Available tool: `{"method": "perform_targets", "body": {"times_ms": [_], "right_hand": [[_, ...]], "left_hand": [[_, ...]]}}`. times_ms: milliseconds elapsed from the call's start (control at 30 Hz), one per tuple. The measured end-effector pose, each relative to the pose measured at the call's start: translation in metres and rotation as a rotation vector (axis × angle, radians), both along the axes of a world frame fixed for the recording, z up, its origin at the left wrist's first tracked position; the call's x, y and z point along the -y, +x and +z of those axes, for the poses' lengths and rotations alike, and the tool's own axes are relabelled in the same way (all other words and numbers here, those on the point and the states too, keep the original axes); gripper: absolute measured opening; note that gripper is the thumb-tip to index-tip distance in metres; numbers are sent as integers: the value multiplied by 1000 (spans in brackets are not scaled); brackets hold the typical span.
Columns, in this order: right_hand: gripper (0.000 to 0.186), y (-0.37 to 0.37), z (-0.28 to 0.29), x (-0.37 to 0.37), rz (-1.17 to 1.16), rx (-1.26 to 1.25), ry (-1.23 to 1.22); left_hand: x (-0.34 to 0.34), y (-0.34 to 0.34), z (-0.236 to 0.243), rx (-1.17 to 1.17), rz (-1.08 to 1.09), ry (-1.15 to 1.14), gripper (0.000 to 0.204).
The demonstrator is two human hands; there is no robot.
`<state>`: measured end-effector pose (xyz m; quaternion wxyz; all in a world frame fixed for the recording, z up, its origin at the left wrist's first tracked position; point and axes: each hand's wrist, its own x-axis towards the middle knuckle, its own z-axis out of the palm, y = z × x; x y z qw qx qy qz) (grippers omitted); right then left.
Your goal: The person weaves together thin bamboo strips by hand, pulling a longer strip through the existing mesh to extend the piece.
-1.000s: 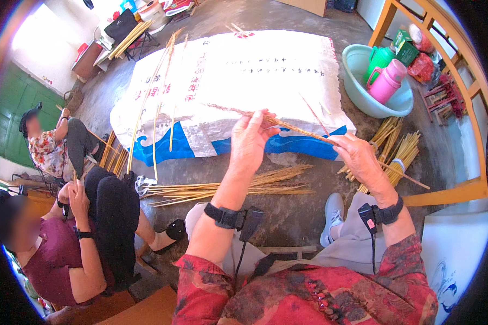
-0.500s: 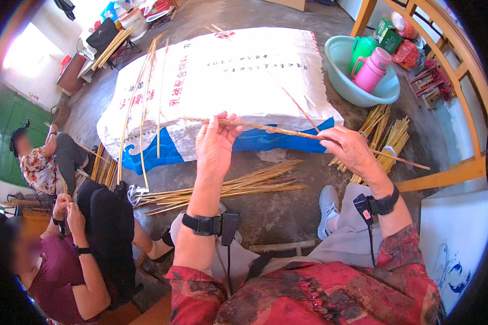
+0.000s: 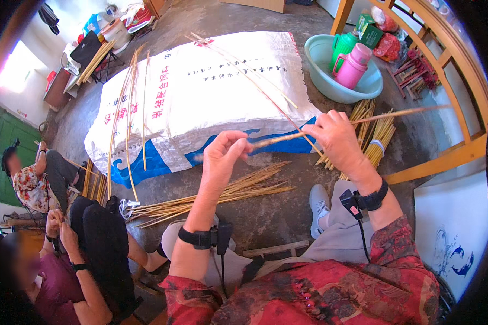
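My right hand (image 3: 336, 138), fingers closed, pinches a straw stalk (image 3: 279, 140) before the sack (image 3: 187, 111)'s blue edge; my left hand (image 3: 222, 154) half-curls around it, firmness unclear. Uneven pressure between them could snap it.

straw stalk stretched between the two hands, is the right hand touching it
Touching: the head view shows the straw stalk running into the right hand and out its other side.

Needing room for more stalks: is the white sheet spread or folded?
Spread: the white sheet lies broad, its blue border along the near side and several stalks across it. Whether any edge tucks under, I cannot tell.
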<state>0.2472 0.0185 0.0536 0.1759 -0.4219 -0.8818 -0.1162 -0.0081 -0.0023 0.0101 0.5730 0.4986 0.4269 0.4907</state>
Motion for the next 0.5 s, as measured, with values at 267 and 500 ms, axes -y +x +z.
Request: {"method": "perform_targets", "body": {"times_ms": [267,500], "right_hand": [[5,-36,-11,15,203,59,65],[37,-46,-1,11,144,-239,139]], "left_hand": [[21,54,-25,-194,-301,-10,19],[15,45,-21,-60,-179,18,17]]}}
